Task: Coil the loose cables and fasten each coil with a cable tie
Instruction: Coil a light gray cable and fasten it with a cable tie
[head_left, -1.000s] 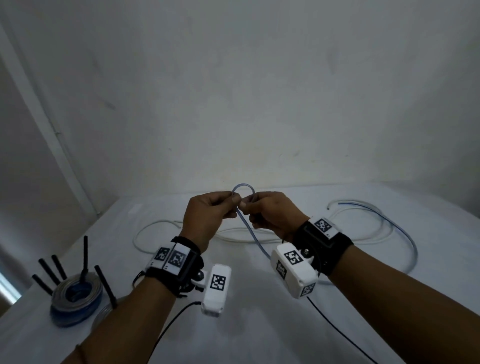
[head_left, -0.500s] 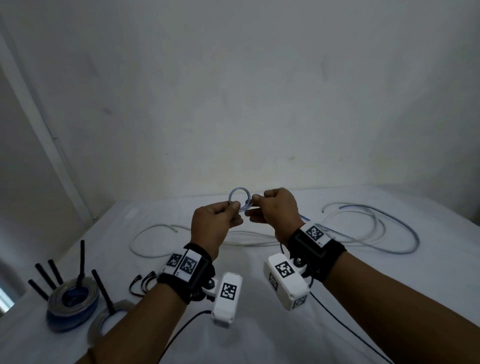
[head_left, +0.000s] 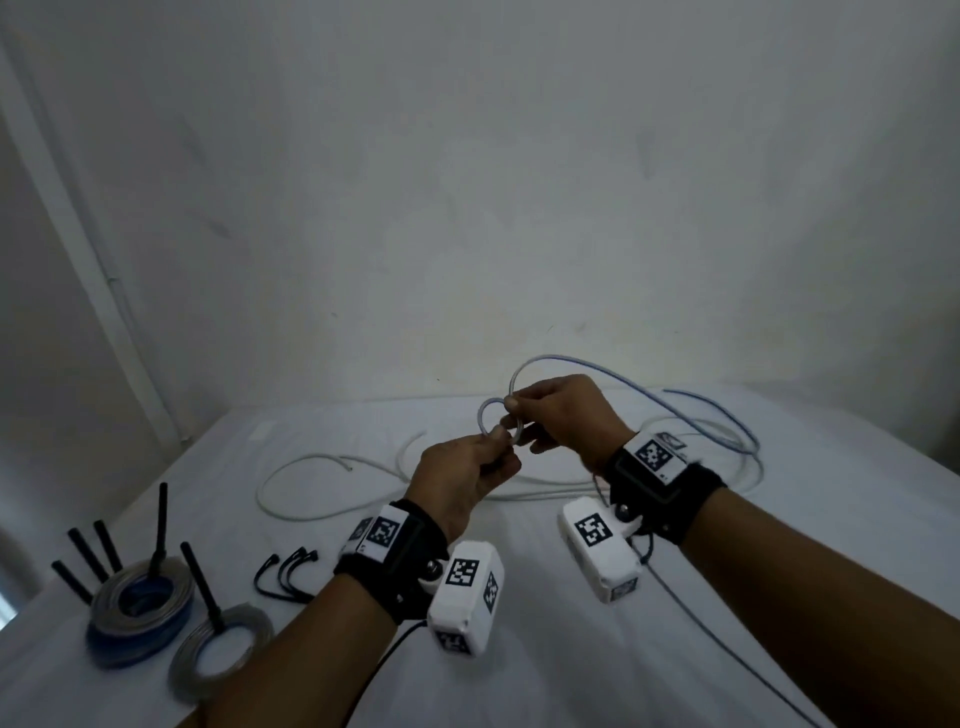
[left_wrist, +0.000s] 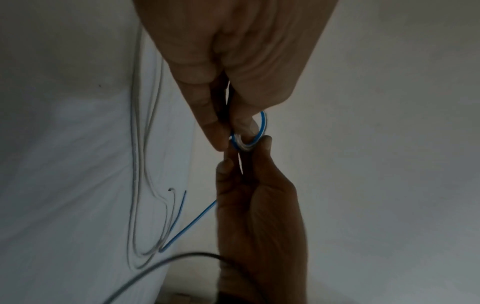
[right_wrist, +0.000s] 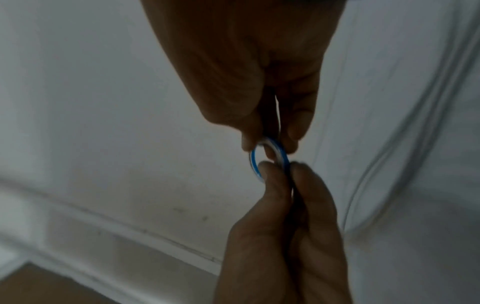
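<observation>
A thin blue-and-white cable is wound into a small ring (head_left: 488, 420) in the air above the white table (head_left: 519, 649). My left hand (head_left: 497, 435) pinches the ring's lower edge between thumb and forefinger. My right hand (head_left: 514, 407) pinches its upper right side. From the right hand the cable (head_left: 618, 379) arcs up, then down to loose loops (head_left: 727, 441) on the table. The left wrist view shows the ring (left_wrist: 248, 144) between both hands' fingertips. In the right wrist view the ring (right_wrist: 270, 159) is blurred.
Two tied coils lie at front left, a blue-grey one (head_left: 140, 608) and a grey one (head_left: 221, 644), with black tie tails sticking up. Loose black cable ties (head_left: 285, 571) lie beside them. A white cable (head_left: 322, 488) snakes across the table's middle. A wall stands close behind.
The single loop between the hands has been wound into a small tight ring. My right hand has lifted a wide arc of cable off the table.
</observation>
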